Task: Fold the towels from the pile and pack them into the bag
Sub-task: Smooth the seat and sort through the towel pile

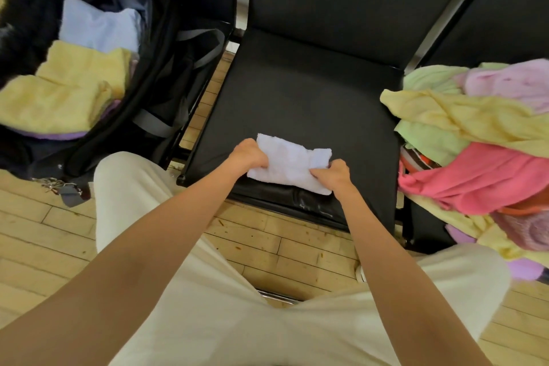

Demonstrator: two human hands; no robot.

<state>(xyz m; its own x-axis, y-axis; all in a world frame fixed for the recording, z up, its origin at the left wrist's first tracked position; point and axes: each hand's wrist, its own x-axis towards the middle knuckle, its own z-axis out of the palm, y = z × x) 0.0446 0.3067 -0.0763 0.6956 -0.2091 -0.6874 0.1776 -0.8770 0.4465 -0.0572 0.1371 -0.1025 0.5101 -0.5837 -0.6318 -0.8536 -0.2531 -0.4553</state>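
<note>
**Folded white towel held at front edge of centre seat**

Setting: a light wood-plank floor [297, 249] with a row of black padded chairs; the centre chair seat [297, 92] fills the middle of the view.

Grip: the left hand [249, 156] has its fingers curled over the left end of a small white towel [289, 162], and the right hand [331, 174] pinches the right end, fingers likewise curled round the cloth. Both hands grip the towel. It is folded into a compact rectangle, lying slightly tilted, its right end lower in the frame, and rests on the seat close to the front edge, at about 6 o'clock on the cushion.

Outward from the grip: both bare forearms run in from the lower frame. The person's legs, in cream trousers [225, 321], show at 6 o'clock.

At 9 to 10 o'clock an open black bag [166, 89] sits on the neighbouring chair. Inside it lie folded towels: two yellow towels [65, 89] nearest, a purple edge [68, 135] showing beneath them, and a pale blue towel [98, 28] further back. Grey straps [205, 47] hang on the bag's right side.

At 3 o'clock a loose pile of towels [481, 140] lies on the right-hand chair, just beside the centre seat: yellow, green, pink, lilac and a bright coral-pink piece, unfolded and overlapping. Some of it hangs over the chair's front edge.
</note>
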